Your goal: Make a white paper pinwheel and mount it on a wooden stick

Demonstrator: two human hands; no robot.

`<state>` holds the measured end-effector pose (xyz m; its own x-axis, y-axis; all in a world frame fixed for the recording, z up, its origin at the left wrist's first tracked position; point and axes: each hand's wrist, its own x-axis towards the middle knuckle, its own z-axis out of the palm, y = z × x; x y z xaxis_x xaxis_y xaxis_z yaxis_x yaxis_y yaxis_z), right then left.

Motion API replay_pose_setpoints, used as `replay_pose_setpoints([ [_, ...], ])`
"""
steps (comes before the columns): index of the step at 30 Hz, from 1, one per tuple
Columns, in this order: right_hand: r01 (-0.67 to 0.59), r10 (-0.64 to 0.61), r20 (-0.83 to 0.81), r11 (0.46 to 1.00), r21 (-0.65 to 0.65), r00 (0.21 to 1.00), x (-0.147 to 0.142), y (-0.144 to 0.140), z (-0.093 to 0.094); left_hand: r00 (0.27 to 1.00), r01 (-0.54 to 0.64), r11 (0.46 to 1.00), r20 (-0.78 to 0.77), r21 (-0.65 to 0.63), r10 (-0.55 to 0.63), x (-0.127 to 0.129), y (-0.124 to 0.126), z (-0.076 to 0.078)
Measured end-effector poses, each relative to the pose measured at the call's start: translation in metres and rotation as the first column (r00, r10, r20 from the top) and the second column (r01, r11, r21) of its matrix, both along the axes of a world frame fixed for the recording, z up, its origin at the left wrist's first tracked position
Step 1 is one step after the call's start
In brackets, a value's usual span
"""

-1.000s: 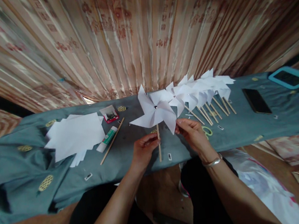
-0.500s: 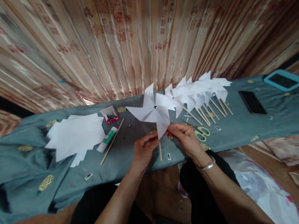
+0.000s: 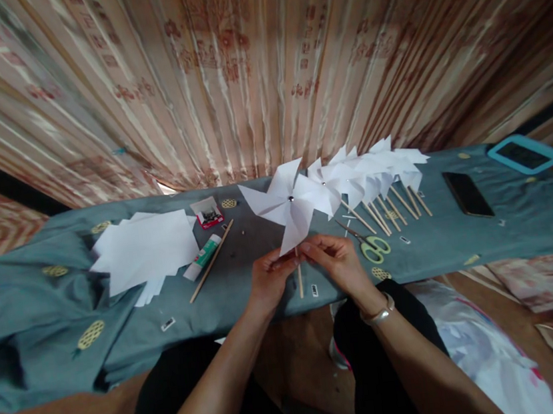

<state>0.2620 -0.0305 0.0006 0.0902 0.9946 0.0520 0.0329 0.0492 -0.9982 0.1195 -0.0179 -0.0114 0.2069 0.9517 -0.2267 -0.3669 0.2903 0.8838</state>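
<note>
A white paper pinwheel (image 3: 288, 200) with a shiny pin at its centre stands upright between my hands. My left hand (image 3: 269, 278) pinches its wooden stick just under the lowest blade. From the other side my right hand (image 3: 336, 257), a silver bracelet at its wrist, closes its fingertips on the same stick. Just to the right lies a row of several finished-looking pinwheels (image 3: 377, 171), overlapping, their sticks pointing toward me. Green-handled scissors (image 3: 373, 247) rest beside my right hand.
On the grey-green cloth (image 3: 243, 265) at left lie a stack of white paper (image 3: 145, 250), a glue stick (image 3: 202, 258), a loose wooden stick (image 3: 212, 260) and a small red box of pins (image 3: 208, 214). A phone (image 3: 467, 193) and a blue-framed tablet (image 3: 525, 154) lie far right.
The pinwheel's blades have turned a little on the pin. My right fingers have come in closer to the stick beside my left hand. The view has shifted slightly.
</note>
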Motion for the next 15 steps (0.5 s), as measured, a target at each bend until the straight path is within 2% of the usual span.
replay_pose_setpoints([
  [4,0.108,-0.107,0.166,0.994,0.006,0.980,0.008,-0.008,-0.005,0.997,-0.073,0.996,0.011,-0.043,0.073,0.000,0.002,-0.003],
  [7,0.066,-0.059,0.247,0.998,-0.019,0.967,0.006,-0.012,-0.010,0.989,-0.131,0.989,0.058,-0.075,0.135,0.001,0.005,-0.002],
  [11,-0.052,0.064,0.131,0.995,-0.090,0.989,-0.007,-0.013,-0.014,0.980,-0.146,0.985,0.122,-0.093,0.157,0.003,0.009,0.004],
  [15,-0.106,0.112,0.035,0.985,-0.134,0.993,-0.012,-0.011,-0.014,0.978,-0.132,0.986,0.147,-0.097,0.146,0.006,0.010,0.007],
])
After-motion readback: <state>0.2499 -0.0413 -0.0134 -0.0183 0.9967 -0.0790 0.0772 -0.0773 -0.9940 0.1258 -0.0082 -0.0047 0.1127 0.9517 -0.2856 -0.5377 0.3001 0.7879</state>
